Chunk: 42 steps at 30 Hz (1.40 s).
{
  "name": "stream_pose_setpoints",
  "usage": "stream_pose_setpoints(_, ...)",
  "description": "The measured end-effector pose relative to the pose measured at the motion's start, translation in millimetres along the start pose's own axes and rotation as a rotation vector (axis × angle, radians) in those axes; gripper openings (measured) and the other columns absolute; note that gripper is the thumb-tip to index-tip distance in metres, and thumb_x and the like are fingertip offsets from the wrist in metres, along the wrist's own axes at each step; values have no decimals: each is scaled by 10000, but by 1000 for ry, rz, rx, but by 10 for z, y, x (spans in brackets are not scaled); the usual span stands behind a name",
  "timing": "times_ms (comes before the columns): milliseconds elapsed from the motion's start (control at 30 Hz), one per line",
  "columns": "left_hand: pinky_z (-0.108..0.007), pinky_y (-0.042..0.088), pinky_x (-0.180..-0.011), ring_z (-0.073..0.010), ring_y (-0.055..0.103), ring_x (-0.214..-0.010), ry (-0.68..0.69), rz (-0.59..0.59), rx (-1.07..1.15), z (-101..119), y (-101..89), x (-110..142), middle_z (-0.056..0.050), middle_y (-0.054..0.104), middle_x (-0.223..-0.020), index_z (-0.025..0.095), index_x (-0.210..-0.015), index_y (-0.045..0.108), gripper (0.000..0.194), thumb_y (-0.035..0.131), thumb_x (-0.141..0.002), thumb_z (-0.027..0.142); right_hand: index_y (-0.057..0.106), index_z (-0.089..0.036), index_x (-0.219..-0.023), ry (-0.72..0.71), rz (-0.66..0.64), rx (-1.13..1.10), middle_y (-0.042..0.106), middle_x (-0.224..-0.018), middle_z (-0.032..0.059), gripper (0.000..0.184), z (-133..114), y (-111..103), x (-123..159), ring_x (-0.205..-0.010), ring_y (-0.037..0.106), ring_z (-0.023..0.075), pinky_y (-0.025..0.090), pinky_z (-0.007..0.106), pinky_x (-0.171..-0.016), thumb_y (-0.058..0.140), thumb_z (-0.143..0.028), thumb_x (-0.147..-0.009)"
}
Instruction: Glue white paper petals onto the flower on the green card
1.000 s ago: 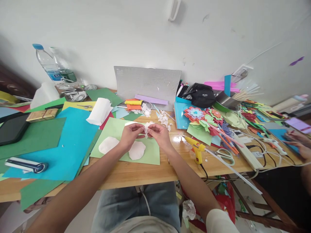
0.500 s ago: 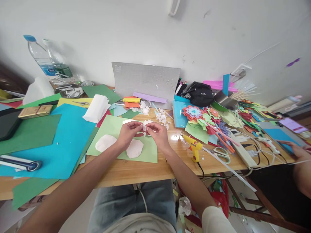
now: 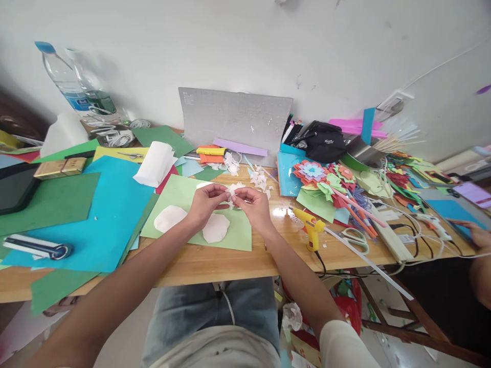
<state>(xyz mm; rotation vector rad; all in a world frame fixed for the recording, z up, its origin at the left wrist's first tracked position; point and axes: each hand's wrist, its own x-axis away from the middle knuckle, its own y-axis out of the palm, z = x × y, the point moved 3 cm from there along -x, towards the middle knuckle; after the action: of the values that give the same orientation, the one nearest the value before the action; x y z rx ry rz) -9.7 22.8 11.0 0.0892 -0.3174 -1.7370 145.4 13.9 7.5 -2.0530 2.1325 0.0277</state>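
A small piece of crumpled white tissue paper (image 3: 232, 193) is pinched between the fingertips of my left hand (image 3: 209, 203) and my right hand (image 3: 253, 207). Both hands hover over the light green sheet (image 3: 192, 197). On that sheet lie two rounded white paper cutouts, one at the left (image 3: 170, 219) and one below my hands (image 3: 215, 228). Another white piece shows partly behind my left fingers. Torn white scraps (image 3: 259, 179) are scattered just beyond my right hand.
A yellow glue gun (image 3: 310, 225) and scissors (image 3: 355, 240) lie to the right, near paper flowers (image 3: 310, 174). At left are blue paper (image 3: 115, 204), a stapler (image 3: 36, 247) and a tissue pack (image 3: 155, 163). Another person's hand (image 3: 479, 235) is at the far right.
The whole view has shifted slightly, with the table sitting a little higher in the picture. Both hands keep pinching the tissue paper, and the fingers have moved only slightly.
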Motion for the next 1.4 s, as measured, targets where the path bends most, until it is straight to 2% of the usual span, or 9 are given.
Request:
stream_pose_setpoints(300, -342, 562, -755, -187, 682, -795, -30, -3, 49, 4, 11, 12, -53, 710, -816, 164, -849, 629, 295, 767, -704, 382, 737, -211, -862, -93, -1, 0, 719, -881, 47, 170, -52, 7, 18, -752, 672, 178, 583, 297, -669, 681, -344, -772)
stream_pose_setpoints(633, -368, 551, -830, -193, 693, -797, -35, -9, 92, -16, -4, -14, -65, 710, -796, 142, -883, 653, 289, 753, -721, 360, 718, -219, -854, -201, -3, 123, 696, -882, 37, 123, -97, 14, 40, -787, 659, 162, 585, 278, -705, 618, -261, -798)
stream_pose_setpoints(767, -378, 555, -848, -181, 689, -758, -44, 19, 114, -1, 4, -9, -42, 681, -745, 131, -905, 679, 331, 727, -745, 416, 721, -233, -876, -252, 10, 220, 697, -898, 37, 154, -144, 25, 68, -801, 656, 161, 581, 287, -727, 582, -258, -816)
stream_pose_setpoints(900, -395, 548, -885, -175, 688, -772, -3, -3, 70, 14, 7, -2, -45, 704, -793, 137, -942, 668, 374, 778, -695, 396, 725, -243, -872, -297, 16, 260, 696, -895, 47, 168, -186, 38, 97, -814, 649, 174, 574, 304, -746, 566, -280, -834)
stream_pose_setpoints(967, -405, 546, -894, -179, 690, -778, 14, 4, 29, 4, -5, -9, -46, 711, -801, 138, -965, 657, 402, 798, -669, 371, 719, -239, -901, -255, 2, 221, 698, -921, 50, 173, -180, 28, 89, -832, 649, 177, 574, 310, -754, 573, -305, -836)
stream_pose_setpoints(1067, -402, 553, -880, -175, 688, -769, 41, 5, -38, -15, -14, -24, -33, 704, -787, 147, -962, 645, 390, 787, -673, 366, 709, -224, -919, -101, -18, 118, 704, -928, 50, 209, -141, -24, 40, -841, 655, 182, 574, 303, -724, 595, -373, -827)
stream_pose_setpoints(1200, -402, 560, -853, -177, 689, -758, 59, -47, -125, -36, -2, -25, -27, 709, -786, 172, -978, 611, 371, 758, -701, 369, 718, -193, -846, 77, -104, -1, 707, -811, 45, 259, -81, -80, -36, -727, 656, 169, 560, 293, -661, 683, -432, -755)
stream_pose_setpoints(1300, -405, 560, -844, -179, 690, -751, 76, -73, -170, -41, 1, -19, -25, 709, -784, 180, -1004, 588, 370, 739, -720, 363, 725, -183, -828, 102, -183, -29, 706, -740, 35, 273, -32, -77, -61, -652, 644, 154, 537, 291, -639, 747, -420, -695)
stream_pose_setpoints(1400, -398, 563, -831, -180, 688, -753, 85, -80, -174, -38, -3, -17, -23, 704, -780, 178, -1019, 577, 383, 735, -719, 355, 726, -177, -836, 87, -200, -25, 707, -726, 33, 271, 15, -74, -67, -633, 639, 145, 527, 288, -637, 749, -409, -699)
